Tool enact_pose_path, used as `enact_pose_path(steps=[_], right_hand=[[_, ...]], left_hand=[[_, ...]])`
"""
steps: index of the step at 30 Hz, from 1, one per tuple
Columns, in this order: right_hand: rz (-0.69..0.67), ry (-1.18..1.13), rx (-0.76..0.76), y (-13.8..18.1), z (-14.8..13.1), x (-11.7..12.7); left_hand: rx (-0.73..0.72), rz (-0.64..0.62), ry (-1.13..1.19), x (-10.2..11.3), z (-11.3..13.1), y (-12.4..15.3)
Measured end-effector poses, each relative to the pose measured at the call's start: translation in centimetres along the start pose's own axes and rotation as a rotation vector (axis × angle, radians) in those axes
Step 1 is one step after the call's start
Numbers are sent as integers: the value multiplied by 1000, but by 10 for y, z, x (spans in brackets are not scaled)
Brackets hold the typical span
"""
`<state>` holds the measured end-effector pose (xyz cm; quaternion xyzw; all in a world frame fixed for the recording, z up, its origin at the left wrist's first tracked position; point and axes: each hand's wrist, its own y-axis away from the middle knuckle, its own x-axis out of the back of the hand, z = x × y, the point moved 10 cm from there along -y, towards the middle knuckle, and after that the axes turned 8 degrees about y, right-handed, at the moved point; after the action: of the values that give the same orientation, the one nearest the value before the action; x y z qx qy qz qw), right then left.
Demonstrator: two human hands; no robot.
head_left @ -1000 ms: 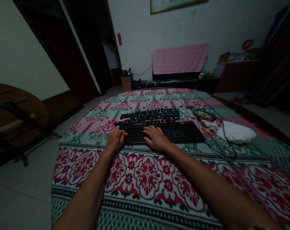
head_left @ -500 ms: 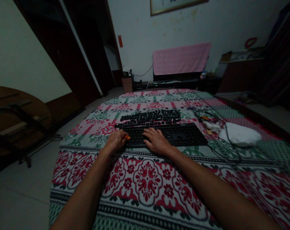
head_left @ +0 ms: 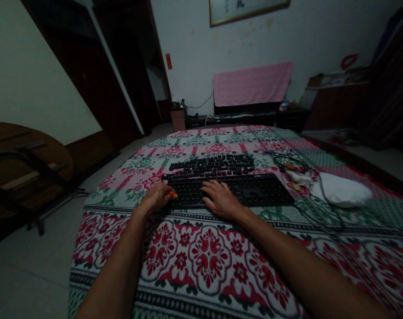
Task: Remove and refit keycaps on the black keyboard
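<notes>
A black keyboard base (head_left: 254,190) lies on the patterned bedspread (head_left: 204,252), and loose black keycaps (head_left: 214,163) lie in rows just behind it. My left hand (head_left: 157,198) is curled at the keyboard's left end, pinching a small orange tool (head_left: 172,194) against its edge. My right hand (head_left: 222,198) rests flat on the keyboard's left half with its fingers spread.
A white cloth bundle (head_left: 342,189) and dark cables (head_left: 289,161) lie right of the keyboard. A folded wooden table (head_left: 21,159) leans at the left. A pink cloth (head_left: 252,83) covers a screen on a low cabinet by the far wall.
Both hands stay on the keyboard. The view has tilted up slightly, so everything sits a little lower in the picture.
</notes>
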<state>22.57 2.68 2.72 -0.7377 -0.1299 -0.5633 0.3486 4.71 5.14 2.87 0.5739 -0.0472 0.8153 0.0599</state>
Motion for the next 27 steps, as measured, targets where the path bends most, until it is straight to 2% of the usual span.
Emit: enact_pose_path(steps=[5,10,14,17,20,24,27], right_hand=[[1,-4,0,0,0,0],[-7,-13,-5,0,0,1],[8,-14,-6,0,0,1],[16,-11,-4,0,0,1],[10,-8,-8,0,1,0],[9,-3,-4,0,0,0],[6,0,-8,0,1,0]], left_hand=[[35,95,166,10,-22,0],[55,14,71,-1,-25,-1],[79,4,136,0,-33,0],[92,-61,145,-3,-37,3],[105,-81,128,-4,-37,5],[75,-148,217,-10,-33,8],[86,-165,171,-11,-34,9]])
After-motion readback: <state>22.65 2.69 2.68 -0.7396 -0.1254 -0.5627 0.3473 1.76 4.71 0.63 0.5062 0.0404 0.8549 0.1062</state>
